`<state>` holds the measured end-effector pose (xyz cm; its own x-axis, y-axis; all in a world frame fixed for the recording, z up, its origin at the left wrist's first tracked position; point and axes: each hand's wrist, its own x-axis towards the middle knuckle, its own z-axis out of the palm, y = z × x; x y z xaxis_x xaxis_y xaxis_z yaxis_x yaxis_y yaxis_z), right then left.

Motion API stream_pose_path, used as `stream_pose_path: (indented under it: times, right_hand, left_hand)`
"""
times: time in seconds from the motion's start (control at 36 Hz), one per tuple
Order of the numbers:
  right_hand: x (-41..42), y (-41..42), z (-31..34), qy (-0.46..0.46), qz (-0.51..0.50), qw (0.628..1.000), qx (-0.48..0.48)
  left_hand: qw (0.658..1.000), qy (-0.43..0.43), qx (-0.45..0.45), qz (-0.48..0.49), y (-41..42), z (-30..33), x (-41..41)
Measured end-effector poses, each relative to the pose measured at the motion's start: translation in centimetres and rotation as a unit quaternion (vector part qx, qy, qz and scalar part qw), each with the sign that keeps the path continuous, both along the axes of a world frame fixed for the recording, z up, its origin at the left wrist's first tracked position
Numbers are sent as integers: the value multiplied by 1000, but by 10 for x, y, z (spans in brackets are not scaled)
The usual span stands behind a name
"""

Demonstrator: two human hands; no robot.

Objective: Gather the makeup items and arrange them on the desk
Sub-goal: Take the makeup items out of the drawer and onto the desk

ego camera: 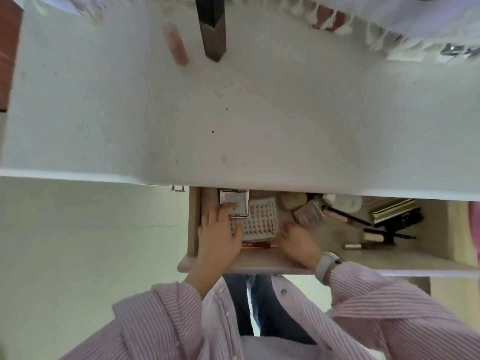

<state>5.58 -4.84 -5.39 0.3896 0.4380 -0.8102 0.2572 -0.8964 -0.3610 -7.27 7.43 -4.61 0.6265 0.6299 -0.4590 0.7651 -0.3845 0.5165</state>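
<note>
both hands reach into the drawer [259,263]: left hand [220,235] fingers spread flat, right hand [298,241] grip unclear.

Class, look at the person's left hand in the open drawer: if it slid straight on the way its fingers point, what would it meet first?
Probably the square white compact: the left hand already has its fingertips at its near edge, though contact is unclear.

Both hands reach into an open drawer [193,216] under the white desk [259,113]. The left hand [220,235] lies with spread fingers [230,203] over a square compact [235,202] and a white dotted sheet [259,219]. The right hand [298,241] touches a silvery case [309,213]. Brushes [348,216] and tubes [374,237] lie further right. A pink tube [175,44] and a dark post [211,27] stand on the desk
</note>
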Motion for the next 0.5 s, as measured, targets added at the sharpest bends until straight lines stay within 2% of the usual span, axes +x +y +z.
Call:
stream_pose_path:
  times: [0.06, 0.14, 0.25, 0.36, 0.5]
  right_hand:
    - [-1, 3, -11, 26, -80, 996, -32]
    - [-8, 10, -22, 65, -196, 978, -30]
    - [-12, 12, -33, 86, -290, 953, -36]
    - [-12, 15, -38, 110, -328, 937, -47]
    - [-9, 18, -41, 117, -345, 930, -46]
  left_hand:
    - [998, 51, 0, 35, -4, -13, 4]
    - [995, 87, 11, 56, -5, -26, 15]
    - [992, 117, 42, -14, 2, -39, 30]
    - [986, 145, 25, -75, 12, -46, 39]
    - [978, 186, 13, -92, 17, -44, 53]
